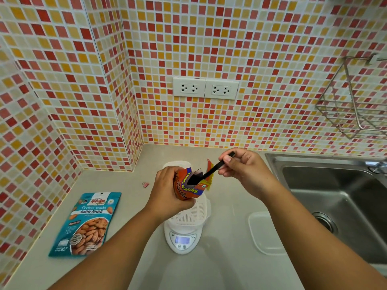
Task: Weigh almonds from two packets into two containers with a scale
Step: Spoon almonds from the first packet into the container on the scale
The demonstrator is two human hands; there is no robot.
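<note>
A blue almond packet [87, 223] lies flat on the bench [129, 181] at the left, near the tiled wall [62, 84]. A small pink clip [145, 184] rests on the bench just left of the hands. The left hand [167, 191] reaches in from below, forearm raised, its grip curled around an orange almond packet [189, 188] held upright above the scale [181, 237]. A white container [192, 212] sits on the scale; its far part is hidden behind the hand and packet. The scale's display is lit but unreadable. The right hand [245, 170] is raised beside the packet, its grip pinching the handle of a black spoon [207, 173] whose bowl dips into the packet's open top. The packet's contents cannot be seen. A clear lid [263, 233] lies flat on the bench right of the scale. A steel sink [335, 195] is cut off at the right edge.
</note>
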